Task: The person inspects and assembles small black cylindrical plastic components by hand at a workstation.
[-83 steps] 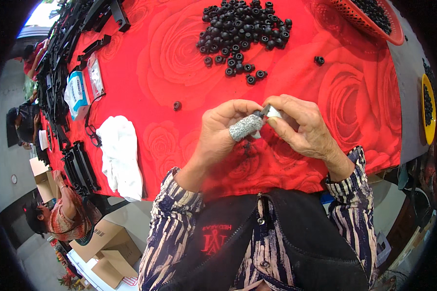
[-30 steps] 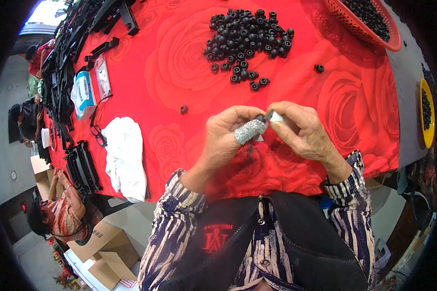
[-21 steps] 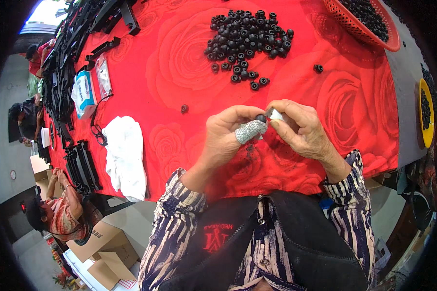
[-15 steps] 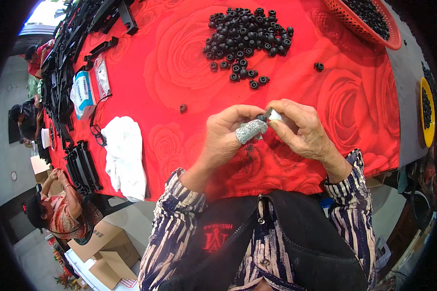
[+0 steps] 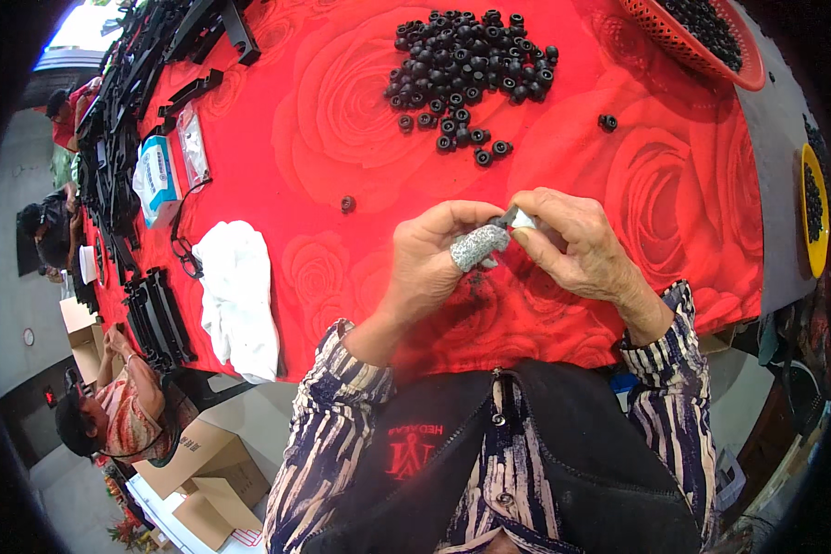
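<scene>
Head view: left hand (image 5: 434, 263), thumb in a grey cot (image 5: 477, 246) for grip, and right hand (image 5: 577, 245) pinch one small part (image 5: 517, 220) between fingertips, steadying it over the red cloth (image 5: 342, 102), with the black rings (image 5: 466, 69) heaped at 12 o'clock within reach.

Matt black rubbery rings (image 5: 466, 55) on glossy red tablecloth (image 5: 342, 102).
</scene>
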A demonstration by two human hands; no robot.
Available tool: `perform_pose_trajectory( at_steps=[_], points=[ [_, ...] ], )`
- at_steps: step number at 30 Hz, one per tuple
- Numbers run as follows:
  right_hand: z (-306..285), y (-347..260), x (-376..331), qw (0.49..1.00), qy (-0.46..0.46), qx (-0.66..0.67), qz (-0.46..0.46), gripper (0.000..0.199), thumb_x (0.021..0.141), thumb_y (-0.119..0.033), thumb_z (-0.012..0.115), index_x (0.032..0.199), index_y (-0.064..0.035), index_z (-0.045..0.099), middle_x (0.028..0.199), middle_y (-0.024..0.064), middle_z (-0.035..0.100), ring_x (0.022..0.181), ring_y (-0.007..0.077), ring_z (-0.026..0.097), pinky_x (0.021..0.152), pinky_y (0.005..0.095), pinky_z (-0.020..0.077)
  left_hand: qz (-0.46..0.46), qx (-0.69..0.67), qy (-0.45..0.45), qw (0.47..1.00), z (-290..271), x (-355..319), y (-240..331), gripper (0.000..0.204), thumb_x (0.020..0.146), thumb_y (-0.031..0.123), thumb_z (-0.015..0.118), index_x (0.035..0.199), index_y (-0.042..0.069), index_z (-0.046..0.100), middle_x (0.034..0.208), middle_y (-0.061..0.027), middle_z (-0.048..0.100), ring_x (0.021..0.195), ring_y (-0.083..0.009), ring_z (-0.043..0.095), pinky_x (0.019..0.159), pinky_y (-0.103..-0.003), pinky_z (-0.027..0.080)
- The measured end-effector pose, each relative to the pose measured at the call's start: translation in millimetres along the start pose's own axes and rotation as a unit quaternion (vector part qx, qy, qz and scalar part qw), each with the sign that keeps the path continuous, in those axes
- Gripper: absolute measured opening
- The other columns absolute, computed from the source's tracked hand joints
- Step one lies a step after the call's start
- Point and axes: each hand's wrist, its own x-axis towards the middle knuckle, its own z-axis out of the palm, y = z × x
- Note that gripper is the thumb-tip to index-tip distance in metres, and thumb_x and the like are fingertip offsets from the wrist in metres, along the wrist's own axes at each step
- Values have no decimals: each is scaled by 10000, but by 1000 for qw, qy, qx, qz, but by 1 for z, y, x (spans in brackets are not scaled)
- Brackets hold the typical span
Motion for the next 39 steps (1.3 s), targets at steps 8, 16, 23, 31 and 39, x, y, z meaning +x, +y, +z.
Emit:
perform_pose_trajectory(
  at_steps=[8, 16, 23, 31, 39],
  points=[
    [5, -1, -2, 1000, 15, 14, -16, 222, 764, -43, 611, 968, 25, 556, 765, 143, 584, 643, 260, 590, 558, 331, 453, -11, -85, -18, 996, -1, 3, -6, 230, 831, 19, 608, 1046, -55, 570, 912, -110, 629, 788, -135, 623, 635, -232, 539],
    [-6, -10, -2, 998, 56, 34, 8, 285, 729, -14, 627, 1008, -10, 570, 766, 99, 588, 619, 150, 583, 543, 260, 447, 39, -117, -43, 991, -6, 7, -5, 212, 831, 22, 607, 1026, -52, 573, 880, -119, 640, 759, -154, 634, 619, -255, 543],
    [5, -6, -4, 987, 57, -52, -143, 479, 623, 47, 617, 1097, 30, 547, 740, 114, 575, 581, 231, 572, 516, 325, 460, 21, -178, -28, 983, 1, 8, -16, 227, 827, 43, 622, 1028, -48, 571, 874, -115, 640, 725, -144, 624, 595, -256, 530],
    [8, -7, -2, 988, 61, -10, -139, 470, 638, 54, 602, 1103, 38, 536, 721, 113, 561, 571, 224, 565, 508, 319, 454, 27, -186, -18, 982, -2, 9, -11, 238, 826, 59, 626, 1035, -39, 571, 854, -102, 639, 717, -137, 621, 602, -259, 529],
    [6, -5, 0, 996, 29, 47, -65, 441, 690, 54, 583, 1126, 42, 522, 865, 153, 607, 717, 230, 627, 630, 298, 495, 11, -182, -29, 983, -3, 14, -9, 199, 821, 79, 642, 976, -15, 561, 829, -92, 637, 663, -123, 612, 545, -250, 533]
  ],
)
